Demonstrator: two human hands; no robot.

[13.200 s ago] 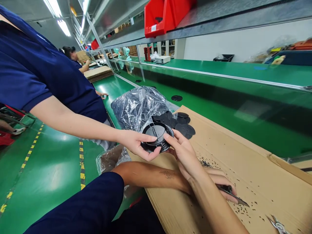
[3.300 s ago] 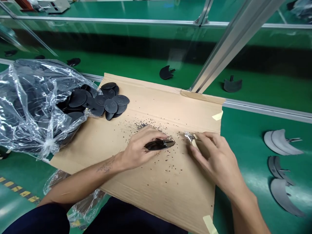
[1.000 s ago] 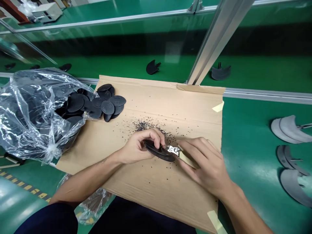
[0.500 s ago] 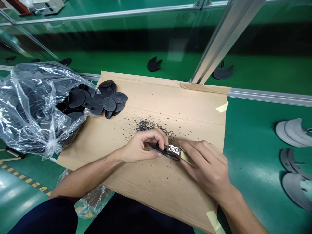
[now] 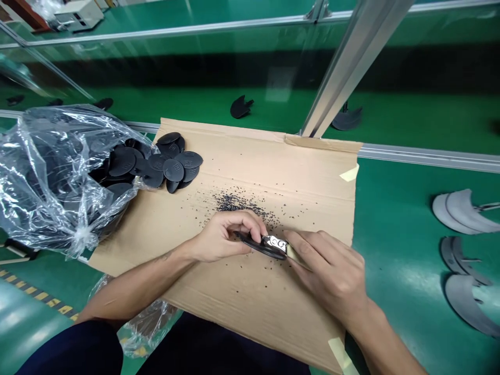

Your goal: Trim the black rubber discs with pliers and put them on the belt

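Observation:
My left hand [image 5: 222,239] is closed on a round black plastic disc [image 5: 261,248], held edge-on just above a sheet of cardboard [image 5: 250,302]. My right hand [image 5: 332,271] grips small metal nippers [image 5: 276,244] whose jaws are at the disc's right edge. Tiny black clippings [image 5: 238,202] lie scattered on the cardboard just beyond my hands.
A clear plastic bag [image 5: 50,172] full of black discs lies at the left, several discs [image 5: 172,164] spilling onto the cardboard. Grey curved parts [image 5: 461,208] lie on the green bench at the right. An aluminium post [image 5: 344,67] rises behind the cardboard; black pieces [image 5: 240,107] sit on the conveyor beyond.
Over the last second my hands stayed together on the cardboard; the disc tilted flatter and the nippers stayed at its edge. Earlier, another person handed over a disc at the left.

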